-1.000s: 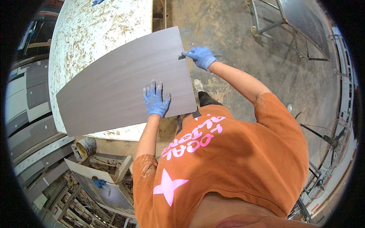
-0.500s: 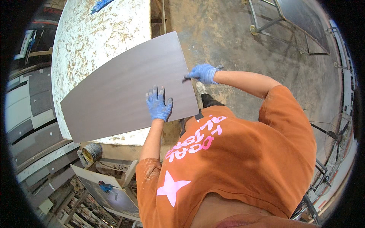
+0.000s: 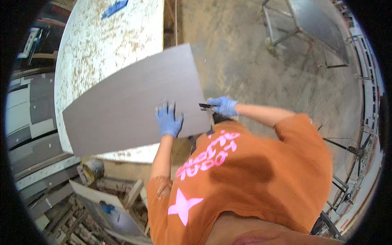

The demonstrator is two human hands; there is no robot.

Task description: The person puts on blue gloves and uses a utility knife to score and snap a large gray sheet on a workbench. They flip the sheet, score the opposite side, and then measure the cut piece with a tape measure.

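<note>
Grey panel [image 3: 130,106] lay flat on white speckled worktable [image 3: 94,45], long side running L-R, its near right corner hanging past the table edge toward the person.

L hand [image 3: 168,119], blue glove, was pressed flat on the panel near that corner, fingers spread, palm down. Not gripping, just pinning it.

R hand [image 3: 223,106], also blue glove, was closed round a small dark tool [image 3: 205,106], tip touching the panel's right edge low down.

Change vs 1 s ago: R hand + tool came down along the right edge, from the upper corner area to close by the near corner. L hand shifted only slightly, same flat press. Panel barely moved on the table, maybe turned a bit w/ head motion, hard to separate.

Reading: a pass along that short edge w/ the tool, nearly at its end; looks like trimming or scraping, can't tell which from this view.

Blue object [image 3: 115,8] sat at far end of table, well apart. Concrete floor [image 3: 261,57] to the right, metal frame [image 3: 294,28] beyond.
</note>
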